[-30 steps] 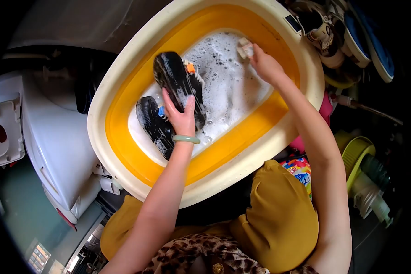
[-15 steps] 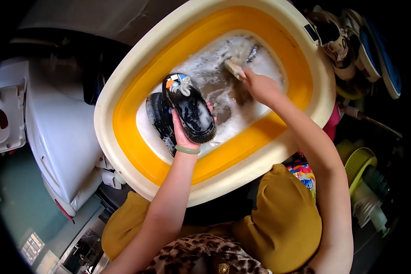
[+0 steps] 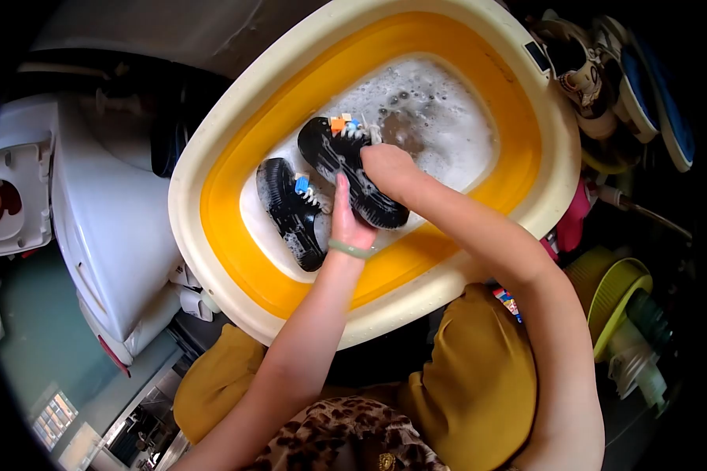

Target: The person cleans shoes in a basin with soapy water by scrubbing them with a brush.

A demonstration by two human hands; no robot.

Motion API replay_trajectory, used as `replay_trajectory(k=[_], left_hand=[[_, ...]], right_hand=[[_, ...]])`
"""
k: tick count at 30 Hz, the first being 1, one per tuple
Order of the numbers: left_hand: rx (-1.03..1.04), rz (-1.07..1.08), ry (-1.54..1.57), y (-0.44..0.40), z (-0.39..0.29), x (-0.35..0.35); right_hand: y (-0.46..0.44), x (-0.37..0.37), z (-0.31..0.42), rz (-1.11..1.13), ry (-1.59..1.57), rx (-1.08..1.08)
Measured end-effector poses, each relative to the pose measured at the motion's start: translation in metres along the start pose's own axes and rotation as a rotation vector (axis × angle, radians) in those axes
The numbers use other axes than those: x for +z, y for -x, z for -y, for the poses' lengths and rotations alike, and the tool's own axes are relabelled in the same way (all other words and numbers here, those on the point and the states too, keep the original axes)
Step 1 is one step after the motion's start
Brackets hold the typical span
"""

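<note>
Left hand (image 3: pixel 352 226) is gripping the black shoe (image 3: pixel 322 149) near its lower end, thumb lying along the side, fingers mostly hidden behind it. Right hand (image 3: pixel 390 169) is curling fist-like at the shoe's right edge, back of the hand facing the camera; can't tell what, if anything, it's holding. Shoe is tilting over the suds (image 3: pixel 448 118) in the yellow tub (image 3: pixel 187 212), orange brick (image 3: pixel 338 125) and pale laces (image 3: pixel 361 132) showing along its upper right edge. Second shoe (image 3: pixel 275 184) is lying just left of it inside the tub, blue brick (image 3: pixel 302 184) and laces facing right. Green bracelet (image 3: pixel 349 250) is circling the left wrist. Outside the tub, sneakers (image 3: pixel 585 90) are standing close together by the upper right rim; a lime basin (image 3: pixel 628 298) is sitting lower, beyond the right arm.
</note>
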State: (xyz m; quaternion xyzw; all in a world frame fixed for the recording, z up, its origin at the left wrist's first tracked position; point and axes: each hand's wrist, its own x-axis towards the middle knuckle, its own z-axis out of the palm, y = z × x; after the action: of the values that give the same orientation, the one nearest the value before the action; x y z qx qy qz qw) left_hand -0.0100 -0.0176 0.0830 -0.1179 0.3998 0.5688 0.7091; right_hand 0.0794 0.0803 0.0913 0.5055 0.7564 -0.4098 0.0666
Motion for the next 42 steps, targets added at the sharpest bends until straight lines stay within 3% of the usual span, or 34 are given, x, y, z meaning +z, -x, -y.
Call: replay_trajectory(k=[4, 7, 8, 9, 11, 13, 16, 19, 22, 25, 26, 28, 29, 32, 34, 35, 36, 38, 39, 40, 41, 42], left_hand=[[0.054, 0.031, -0.063, -0.021, 0.000, -0.005], [0.029, 0.037, -0.093, -0.016, -0.007, -0.020], [-0.041, 0.149, -0.032, -0.015, -0.009, -0.025], [-0.110, 0.268, 0.028, -0.014, -0.010, -0.026], [-0.004, 0.046, 0.048, -0.003, -0.003, -0.002], [-0.036, 0.047, 0.038, -0.010, 0.006, 0.001], [-0.002, 0.025, -0.082, -0.023, 0.005, 0.005], [0.014, -0.030, -0.144, -0.026, -0.001, 0.007], [-0.099, 0.049, -0.128, -0.029, -0.012, -0.017], [-0.095, 0.099, -0.040, -0.017, -0.015, -0.014], [-0.029, 0.035, -0.088, -0.020, -0.010, -0.016], [-0.040, 0.037, -0.053, -0.021, -0.009, -0.010], [-0.049, 0.036, -0.009, -0.022, -0.008, -0.007], [-0.069, 0.030, -0.045, -0.017, -0.015, -0.006], [-0.119, 0.163, -0.010, -0.016, -0.019, -0.008], [-0.109, 0.164, -0.001, -0.012, -0.019, -0.002], [-0.011, 0.134, -0.158, -0.018, -0.017, -0.007], [0.142, 0.037, -0.442, -0.020, -0.016, -0.005], [0.137, 0.032, -0.505, -0.018, -0.020, -0.001], [0.260, -0.062, -0.809, -0.025, -0.021, -0.010], [0.384, -0.157, -1.110, -0.032, -0.023, -0.018], [0.465, -0.408, -1.627, -0.014, -0.031, 0.007]], right_hand=[[0.017, 0.002, -0.020, -0.060, -0.104, 0.044], [0.060, 0.000, -0.047, 0.022, -0.373, -0.132], [0.070, 0.002, -0.053, 0.003, -0.471, -0.276], [0.074, -0.005, -0.045, 0.014, -0.519, -0.269], [0.065, -0.008, -0.023, 0.029, -0.573, -0.266], [0.020, -0.008, -0.008, -0.011, -0.077, -0.016], [-0.018, 0.008, -0.025, -0.024, 0.034, 0.137], [0.023, -0.015, -0.038, 0.032, -0.069, -0.027], [0.084, -0.021, -0.058, 0.214, -0.439, -0.224], [0.068, -0.035, -0.050, 0.350, -0.468, -0.041], [0.050, -0.036, -0.037, 0.211, -0.588, 0.051], [0.001, -0.001, -0.045, -0.059, -0.366, -0.128], [-0.005, 0.008, -0.038, -0.100, -0.422, -0.137], [0.028, 0.001, -0.031, -0.059, -0.563, -0.170], [0.065, -0.009, -0.044, 0.355, -0.687, -0.040], [0.081, -0.012, -0.054, 0.408, -0.566, -0.125], [0.092, -0.018, -0.067, 0.459, -0.443, -0.214], [0.092, -0.035, -0.094, 0.702, -0.411, -0.050], [0.085, -0.036, -0.118, 0.591, -0.296, -0.147], [0.075, -0.039, -0.137, 0.473, -0.183, -0.237], [0.066, -0.057, -0.140, 0.461, -0.012, -0.094], [0.060, -0.068, -0.140, 0.332, 0.101, 0.019]])
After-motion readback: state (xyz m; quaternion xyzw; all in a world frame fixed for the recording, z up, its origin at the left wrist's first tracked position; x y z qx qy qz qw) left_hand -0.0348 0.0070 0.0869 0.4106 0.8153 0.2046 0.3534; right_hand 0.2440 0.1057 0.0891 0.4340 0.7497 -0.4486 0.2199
